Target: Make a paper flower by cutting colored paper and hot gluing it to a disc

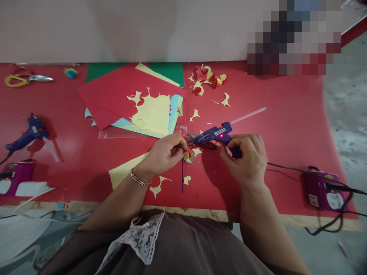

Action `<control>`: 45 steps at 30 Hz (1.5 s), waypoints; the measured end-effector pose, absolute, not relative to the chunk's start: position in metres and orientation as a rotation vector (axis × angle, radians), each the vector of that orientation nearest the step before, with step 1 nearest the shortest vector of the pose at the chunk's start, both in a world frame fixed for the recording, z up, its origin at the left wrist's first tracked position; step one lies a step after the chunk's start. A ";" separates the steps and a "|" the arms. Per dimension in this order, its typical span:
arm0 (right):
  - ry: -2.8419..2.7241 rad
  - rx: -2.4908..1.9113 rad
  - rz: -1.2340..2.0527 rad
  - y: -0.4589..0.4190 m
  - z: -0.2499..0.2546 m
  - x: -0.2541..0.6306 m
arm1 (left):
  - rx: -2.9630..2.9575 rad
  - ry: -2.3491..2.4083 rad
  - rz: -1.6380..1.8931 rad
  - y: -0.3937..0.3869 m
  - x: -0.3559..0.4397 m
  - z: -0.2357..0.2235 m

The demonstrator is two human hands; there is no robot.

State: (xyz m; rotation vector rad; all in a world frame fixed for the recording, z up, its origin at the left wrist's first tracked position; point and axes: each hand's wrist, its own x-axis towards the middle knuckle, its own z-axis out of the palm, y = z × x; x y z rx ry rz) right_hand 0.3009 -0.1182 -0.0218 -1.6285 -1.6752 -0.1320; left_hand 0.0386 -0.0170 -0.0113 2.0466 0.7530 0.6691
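My right hand [248,156] is wrapped round the grip of a blue hot glue gun [210,135]. A clear glue stick [249,115] juts from the gun's back, and a red light glows on its side. My left hand [163,154] pinches a small red paper piece [188,149], close to the nozzle. Scissors [210,146] with dark handles lie partly hidden under the gun. Just below my left fingertips is a thin blue stick [182,177]; whether I hold it too, I cannot tell. Cream paper scraps [156,188] are scattered nearby.
Coloured sheets [114,95] are stacked at the back, with cut red and yellow pieces [205,78] to their right. At left lie yellow-handled scissors [28,79], a second glue gun [30,131] and a purple power box [21,177]. Another purple box [323,191] and cables are at right.
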 end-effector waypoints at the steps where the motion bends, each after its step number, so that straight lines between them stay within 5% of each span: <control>1: -1.674 -1.625 -0.132 -0.118 -0.022 0.301 | 2.046 0.748 0.669 -0.017 0.039 -0.011; 25: -1.092 -1.936 -0.084 -0.118 -0.049 0.335 | 1.762 0.842 0.843 -0.023 0.039 -0.014; 41: -1.365 -1.916 -0.355 -0.118 -0.044 0.331 | 1.812 0.867 0.970 -0.032 0.046 -0.014; 45: -1.477 -1.694 0.047 -0.116 -0.024 0.285 | 1.779 0.886 0.981 -0.036 0.053 -0.011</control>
